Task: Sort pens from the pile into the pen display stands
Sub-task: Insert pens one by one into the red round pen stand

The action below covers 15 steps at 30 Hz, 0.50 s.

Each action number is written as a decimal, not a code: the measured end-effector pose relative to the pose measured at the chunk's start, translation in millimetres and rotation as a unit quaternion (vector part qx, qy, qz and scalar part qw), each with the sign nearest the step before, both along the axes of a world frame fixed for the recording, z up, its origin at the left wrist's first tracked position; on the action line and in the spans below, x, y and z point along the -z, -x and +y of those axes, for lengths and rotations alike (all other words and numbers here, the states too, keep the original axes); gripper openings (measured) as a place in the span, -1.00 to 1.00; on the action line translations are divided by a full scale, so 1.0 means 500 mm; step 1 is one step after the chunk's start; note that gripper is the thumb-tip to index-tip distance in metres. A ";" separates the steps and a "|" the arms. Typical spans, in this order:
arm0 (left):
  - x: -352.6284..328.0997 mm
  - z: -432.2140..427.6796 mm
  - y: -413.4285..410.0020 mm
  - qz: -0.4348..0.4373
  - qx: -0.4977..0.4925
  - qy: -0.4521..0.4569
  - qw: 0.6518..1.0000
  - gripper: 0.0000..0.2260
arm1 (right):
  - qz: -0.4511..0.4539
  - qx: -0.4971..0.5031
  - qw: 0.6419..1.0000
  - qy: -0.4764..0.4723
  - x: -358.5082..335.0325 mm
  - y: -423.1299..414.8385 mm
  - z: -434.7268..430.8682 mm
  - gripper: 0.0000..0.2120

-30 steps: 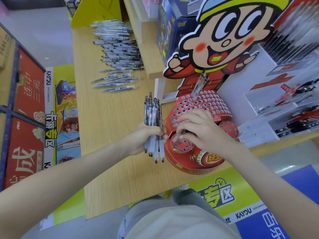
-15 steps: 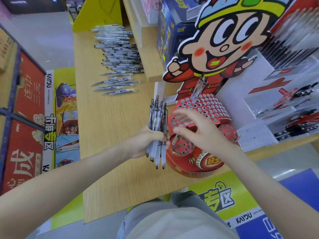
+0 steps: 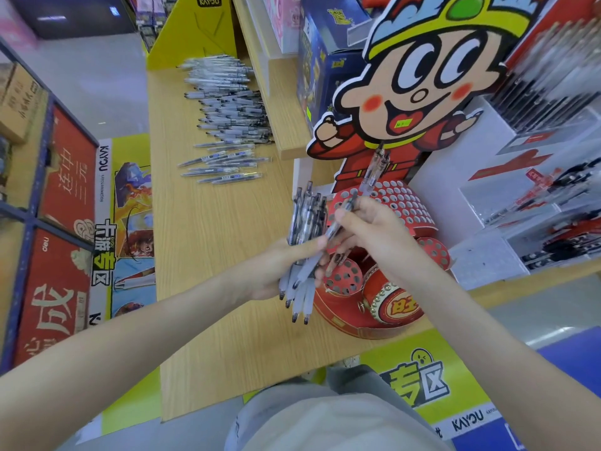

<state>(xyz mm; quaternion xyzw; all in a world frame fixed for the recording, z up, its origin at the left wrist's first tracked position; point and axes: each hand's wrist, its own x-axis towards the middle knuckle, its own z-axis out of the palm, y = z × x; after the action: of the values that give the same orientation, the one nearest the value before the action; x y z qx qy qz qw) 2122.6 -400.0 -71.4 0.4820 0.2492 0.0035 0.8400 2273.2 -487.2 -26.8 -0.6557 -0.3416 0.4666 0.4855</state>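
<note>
many pens (image 3: 227,122) lie piled far along the wooden counter (image 3: 211,255); i see some standing in the red holed stand (image 3: 401,203). left hand (image 3: 276,271) grips a bundle (image 3: 305,222); right hand (image 3: 380,236) fingers pinch one pen (image 3: 338,222).

The pen pile (image 3: 227,118) lies on the table (image 3: 211,271) — back and left of the display stand (image 3: 400,203).

Pen pile (image 3: 227,125): many clear-barrelled pens lying flat, roughly parallel, at far end of wooden counter (image 3: 211,255).
Pen bundle (image 3: 304,242): near upright, tips down, gripped in left hand (image 3: 276,271).
Single pen (image 3: 338,222): tilted, pinched by right hand (image 3: 374,236), touching bundle.
Red display stand (image 3: 400,203): hole-dotted drum tops; few pens (image 3: 374,170) standing in top tier.
</note>
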 end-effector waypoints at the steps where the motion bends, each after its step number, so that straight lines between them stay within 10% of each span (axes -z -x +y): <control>1: 0.002 0.001 0.004 0.012 -0.013 0.017 1.000 -0.75 | 0.007 0.011 1.000 -0.008 0.000 -0.010 -0.003 -0.90; 15: 0.043 -0.015 0.034 0.068 -0.156 0.124 0.978 -0.82 | -0.181 -0.008 0.982 -0.047 0.030 -0.047 -0.100 -0.88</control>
<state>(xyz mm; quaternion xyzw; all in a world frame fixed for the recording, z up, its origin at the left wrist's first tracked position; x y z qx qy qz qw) 2105.3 -407.5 -92.7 0.3286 0.3764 0.0707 0.8633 2296.7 -537.1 -41.7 -0.7032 -0.4505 0.3275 0.4419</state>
